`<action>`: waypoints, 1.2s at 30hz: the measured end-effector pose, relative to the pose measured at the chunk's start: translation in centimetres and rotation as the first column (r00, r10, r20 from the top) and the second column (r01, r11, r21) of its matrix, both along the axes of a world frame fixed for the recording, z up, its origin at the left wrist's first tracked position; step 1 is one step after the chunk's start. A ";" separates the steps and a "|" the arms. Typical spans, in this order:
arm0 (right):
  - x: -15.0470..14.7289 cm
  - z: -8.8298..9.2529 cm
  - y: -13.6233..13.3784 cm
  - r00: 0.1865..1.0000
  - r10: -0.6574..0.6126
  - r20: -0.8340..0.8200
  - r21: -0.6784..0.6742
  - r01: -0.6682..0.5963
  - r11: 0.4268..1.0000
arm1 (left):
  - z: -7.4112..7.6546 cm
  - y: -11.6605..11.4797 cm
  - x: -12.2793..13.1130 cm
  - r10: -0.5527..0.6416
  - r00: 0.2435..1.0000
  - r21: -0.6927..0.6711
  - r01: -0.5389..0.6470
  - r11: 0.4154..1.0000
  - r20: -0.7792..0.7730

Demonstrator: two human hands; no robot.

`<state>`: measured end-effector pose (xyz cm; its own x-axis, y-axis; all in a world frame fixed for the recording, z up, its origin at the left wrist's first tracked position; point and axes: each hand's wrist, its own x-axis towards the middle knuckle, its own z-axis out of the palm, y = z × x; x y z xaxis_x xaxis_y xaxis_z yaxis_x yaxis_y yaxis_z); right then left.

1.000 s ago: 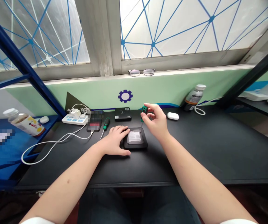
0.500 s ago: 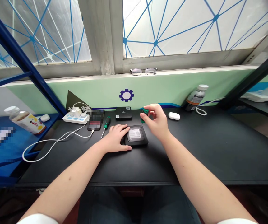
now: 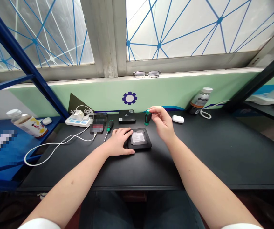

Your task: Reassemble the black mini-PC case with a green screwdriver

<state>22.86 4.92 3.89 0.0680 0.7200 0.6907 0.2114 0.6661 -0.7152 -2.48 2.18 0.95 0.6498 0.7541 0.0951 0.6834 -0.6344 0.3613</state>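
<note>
A flat black drive case (image 3: 147,147) lies on the desk, with a hard drive (image 3: 138,138) bearing a pale label set in it. My left hand (image 3: 120,141) grips the case along its left side, fingers over the far edge and thumb at the near corner. At the drive's far right corner stands a green-and-black screwdriver (image 3: 147,117), nearly upright, tip down. My right hand (image 3: 162,122) has its fingertips at the top of that handle, the thumb drawn slightly off it. Whether the tip sits in a screw is too small to tell.
A second screwdriver (image 3: 109,128) lies left of my left hand, by a pixelated phone-like device (image 3: 97,127) on a white cable. Behind are a black box (image 3: 126,116) and a power strip (image 3: 76,121). A white earbud case (image 3: 178,119) and a bottle (image 3: 200,101) stand right.
My right fingers have loosened from around the screwdriver handle and shifted to its top right, so more of the handle shows. My left hand and the case keep their place.
</note>
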 end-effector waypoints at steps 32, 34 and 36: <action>0.0 -0.1 -0.2 0.997 -0.014 0.082 0.026 0.012 1.000 | 0.0 0.0 0.0 0.002 1.000 0.001 -0.002 1.000 -0.002; 0.2 0.1 -0.2 0.984 -0.115 0.137 0.091 0.103 0.990 | 0.0 0.0 0.0 0.004 1.000 -0.003 -0.004 1.000 -0.012; 0.2 0.2 -0.2 0.980 -0.148 0.134 0.103 0.135 0.986 | 0.0 0.0 0.0 0.004 1.000 0.000 -0.004 1.000 -0.011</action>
<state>23.08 4.70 4.10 0.0622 0.6426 0.7637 0.4022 0.6841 -0.6084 -2.49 2.13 1.00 0.6477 0.7568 0.0879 0.6900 -0.6316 0.3536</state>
